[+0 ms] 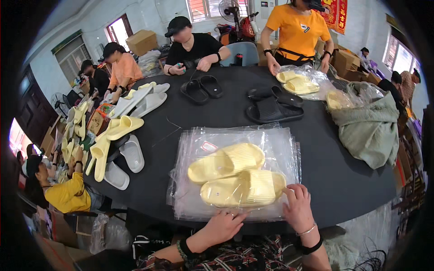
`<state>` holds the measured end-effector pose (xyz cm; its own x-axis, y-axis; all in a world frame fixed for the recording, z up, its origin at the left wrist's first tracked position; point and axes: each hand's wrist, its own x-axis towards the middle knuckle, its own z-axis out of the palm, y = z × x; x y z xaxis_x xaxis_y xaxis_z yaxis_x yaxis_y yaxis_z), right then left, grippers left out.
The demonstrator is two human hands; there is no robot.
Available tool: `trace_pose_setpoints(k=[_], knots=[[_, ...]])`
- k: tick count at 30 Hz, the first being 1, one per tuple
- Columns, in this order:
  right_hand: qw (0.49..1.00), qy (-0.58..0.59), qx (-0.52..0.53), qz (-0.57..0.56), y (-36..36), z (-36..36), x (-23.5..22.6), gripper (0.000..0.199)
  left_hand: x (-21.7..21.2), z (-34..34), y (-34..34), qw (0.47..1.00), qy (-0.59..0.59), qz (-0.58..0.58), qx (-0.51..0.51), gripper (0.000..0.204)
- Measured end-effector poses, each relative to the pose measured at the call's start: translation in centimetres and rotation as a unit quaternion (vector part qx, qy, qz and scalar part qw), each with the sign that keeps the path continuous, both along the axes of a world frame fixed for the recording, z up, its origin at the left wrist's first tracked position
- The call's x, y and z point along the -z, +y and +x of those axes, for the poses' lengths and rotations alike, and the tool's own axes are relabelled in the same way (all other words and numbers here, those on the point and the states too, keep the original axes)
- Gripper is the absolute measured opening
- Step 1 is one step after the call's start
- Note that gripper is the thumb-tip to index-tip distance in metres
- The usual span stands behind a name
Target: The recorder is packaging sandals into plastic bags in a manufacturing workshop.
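A pair of pale yellow slide slippers lies side by side inside a clear plastic bag, toes to the right. Under it is a stack of similar clear bags. My left hand is at the near edge of the bag, fingers bent against the plastic; its fingertips are partly hidden. At the bag's right side, next to the toe of the nearer slipper, my right hand has curled fingers and thumb closed on the plastic.
The dark table also bears black slippers, grey slippers and yellow slippers. A green sack stands at the right edge. Across the table, one person handles bagged yellow slippers; another sits behind black slippers.
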<state>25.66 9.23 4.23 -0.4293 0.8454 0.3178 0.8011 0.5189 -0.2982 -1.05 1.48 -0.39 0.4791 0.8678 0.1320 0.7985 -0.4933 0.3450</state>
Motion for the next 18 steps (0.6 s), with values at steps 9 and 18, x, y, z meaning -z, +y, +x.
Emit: trace_pose_setpoints(k=[9,18], knots=[[0.980,0.185,-0.079,-0.003,5.5,-1.6,-4.9,0.006,-0.3,-0.3,0.9,0.996,0.007,-0.084,-0.016,0.051],[0.897,0.414,-0.132,-0.079,6.4,-5.6,-7.6,0.013,-2.1,0.6,2.0,0.994,0.077,0.051,0.055,0.051]])
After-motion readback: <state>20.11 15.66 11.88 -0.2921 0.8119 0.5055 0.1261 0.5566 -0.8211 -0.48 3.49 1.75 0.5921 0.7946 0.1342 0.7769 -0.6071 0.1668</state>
